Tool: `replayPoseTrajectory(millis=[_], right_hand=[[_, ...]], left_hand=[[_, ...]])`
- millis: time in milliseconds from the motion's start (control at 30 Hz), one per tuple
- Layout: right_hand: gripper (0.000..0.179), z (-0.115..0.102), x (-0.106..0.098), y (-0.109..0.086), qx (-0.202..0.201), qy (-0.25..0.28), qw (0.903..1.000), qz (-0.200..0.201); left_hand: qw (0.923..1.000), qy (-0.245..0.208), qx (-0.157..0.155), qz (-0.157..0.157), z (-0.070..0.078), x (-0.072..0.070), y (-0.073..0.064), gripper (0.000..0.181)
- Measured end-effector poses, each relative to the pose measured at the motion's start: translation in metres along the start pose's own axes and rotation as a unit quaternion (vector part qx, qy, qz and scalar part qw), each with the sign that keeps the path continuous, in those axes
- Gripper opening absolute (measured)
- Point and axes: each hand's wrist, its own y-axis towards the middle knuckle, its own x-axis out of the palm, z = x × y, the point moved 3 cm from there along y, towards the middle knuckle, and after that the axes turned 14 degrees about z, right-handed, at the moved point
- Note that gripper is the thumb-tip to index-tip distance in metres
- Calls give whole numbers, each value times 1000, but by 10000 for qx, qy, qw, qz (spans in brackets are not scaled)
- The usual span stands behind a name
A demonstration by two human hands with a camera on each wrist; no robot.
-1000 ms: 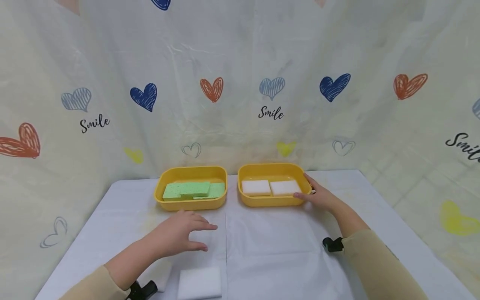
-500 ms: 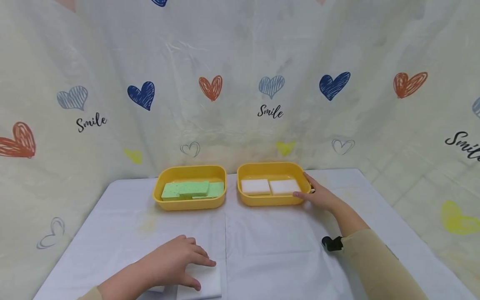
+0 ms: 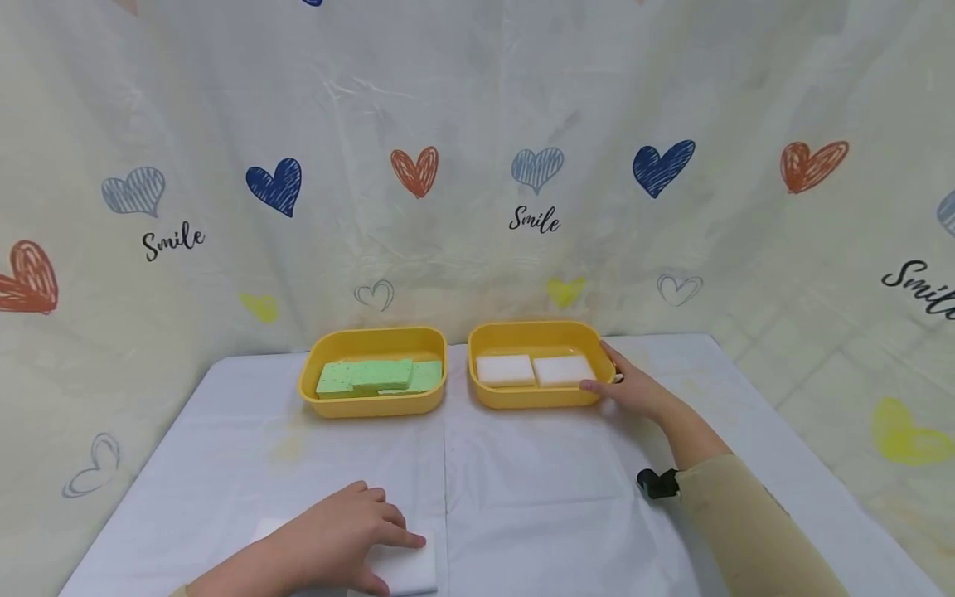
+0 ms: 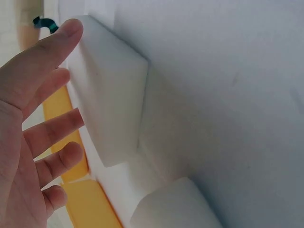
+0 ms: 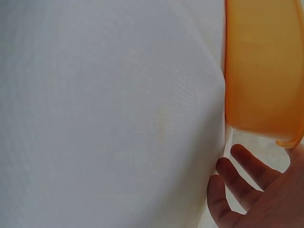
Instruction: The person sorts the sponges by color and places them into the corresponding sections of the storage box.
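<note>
In the head view my left hand [image 3: 339,535] is low over a white sponge block [image 3: 409,572] on the near table. The left wrist view puts its thumb at one corner of that block [image 4: 116,95], with the other fingers spread apart along its far side. A second white sponge [image 4: 175,209] lies beside it. My right hand [image 3: 634,391] holds the right end of a yellow tub [image 3: 533,400], thumb over the front rim. In that tub two white sponges [image 3: 505,370] lie side by side. The right wrist view shows several loosely bent fingers [image 5: 237,183] below the tub's end.
Left of it stands another yellow tub [image 3: 376,406] with several green sponges [image 3: 380,375], some overlapping. Both tubs are at the back of the white-covered table [image 3: 522,497]. A curtain [image 3: 477,99] printed with hearts hangs right behind them.
My left hand has come down and back from near the left tub to the white sponge at the near edge. The right hand has stayed at the right tub.
</note>
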Motion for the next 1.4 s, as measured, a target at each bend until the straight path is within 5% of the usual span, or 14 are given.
replayPoseTrajectory(millis=[367,600,1000,1400], right_hand=[[115,2,1,3,-7,-69,10000,4],[113,1,0,1,-25,-79,10000,21],[117,0,0,0,39,47,10000,-52],[114,-4,-1,-3,46,133,9999,-60]], left_hand=[[9990,383,155,182,3,3,-7,61],[9995,209,-90,225,0,-4,-3,57],[9966,381,-467,558,-15,-21,22,54],[9935,286,-893,651,-35,-29,61,51]])
